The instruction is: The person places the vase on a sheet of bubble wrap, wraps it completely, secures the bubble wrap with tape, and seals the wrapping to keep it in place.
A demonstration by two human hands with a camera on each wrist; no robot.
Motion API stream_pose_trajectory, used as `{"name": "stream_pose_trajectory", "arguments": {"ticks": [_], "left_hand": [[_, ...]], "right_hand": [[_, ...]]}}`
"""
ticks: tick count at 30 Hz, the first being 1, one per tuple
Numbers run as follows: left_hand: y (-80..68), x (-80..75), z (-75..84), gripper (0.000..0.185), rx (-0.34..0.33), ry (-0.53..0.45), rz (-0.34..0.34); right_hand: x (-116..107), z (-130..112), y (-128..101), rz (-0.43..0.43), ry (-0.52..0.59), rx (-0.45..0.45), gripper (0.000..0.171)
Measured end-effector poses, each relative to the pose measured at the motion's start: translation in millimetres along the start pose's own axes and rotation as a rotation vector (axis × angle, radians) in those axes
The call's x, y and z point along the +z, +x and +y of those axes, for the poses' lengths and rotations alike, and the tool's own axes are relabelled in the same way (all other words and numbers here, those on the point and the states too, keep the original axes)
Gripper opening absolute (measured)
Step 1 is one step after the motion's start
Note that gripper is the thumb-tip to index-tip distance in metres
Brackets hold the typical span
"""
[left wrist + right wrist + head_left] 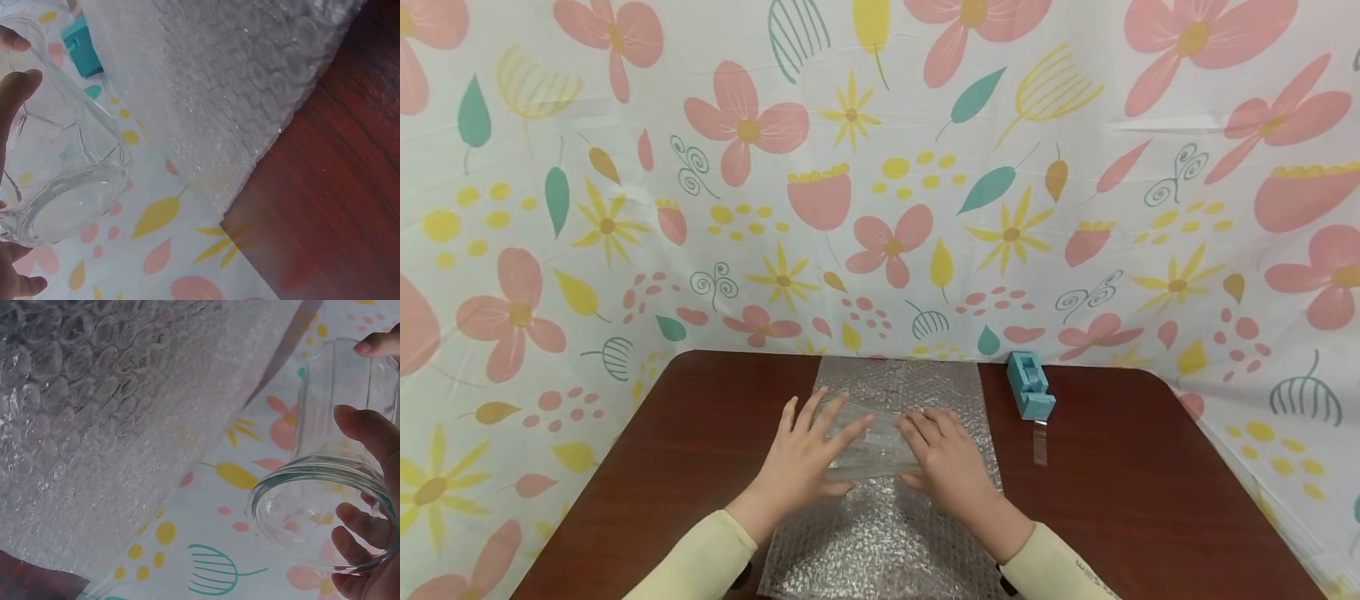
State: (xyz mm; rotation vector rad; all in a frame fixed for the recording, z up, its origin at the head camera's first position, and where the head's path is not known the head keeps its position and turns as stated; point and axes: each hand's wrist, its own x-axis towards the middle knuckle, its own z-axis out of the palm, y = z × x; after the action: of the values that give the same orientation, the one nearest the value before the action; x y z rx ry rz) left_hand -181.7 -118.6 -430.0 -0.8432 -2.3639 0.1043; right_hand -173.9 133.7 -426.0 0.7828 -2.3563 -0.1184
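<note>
The glass [868, 443] lies on its side between both hands, over the bubble wrap [887, 533] on the desk [1120, 500]. The left hand [801, 458] clasps its base end, the right hand [943, 462] its rim end, fingers curled around it.

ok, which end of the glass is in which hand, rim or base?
The left hand holds the thick base end of the glass; the right hand holds the open rim end. It lies sideways over the bubble wrap.
</note>
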Motion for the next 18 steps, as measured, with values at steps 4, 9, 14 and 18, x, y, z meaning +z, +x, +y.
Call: {"name": "stream_pose_trajectory", "arguments": {"ticks": [4,9,14,18], "left_hand": [[0.0,0.1,-1.3,0.109,0.042,-0.058,0.036],[-1.8,2.4,-0.2,0.105,0.121,-0.115,0.142],[-5.9,3.7,4.0,0.105,0.153,-0.116,0.200],[-9.6,2.4,6.9,0.104,0.155,-0.131,0.194]], "right_hand": [[-0.3,0.6,-1.6,0.021,0.028,0.004,0.090],[-3.0,-0.4,-5.6,0.034,0.089,0.005,0.087],[-6.7,-1.7,-10.6,0.005,0.112,0.001,0.084],[-8.9,-3.2,-13.3,-0.032,0.120,0.003,0.084]]}}
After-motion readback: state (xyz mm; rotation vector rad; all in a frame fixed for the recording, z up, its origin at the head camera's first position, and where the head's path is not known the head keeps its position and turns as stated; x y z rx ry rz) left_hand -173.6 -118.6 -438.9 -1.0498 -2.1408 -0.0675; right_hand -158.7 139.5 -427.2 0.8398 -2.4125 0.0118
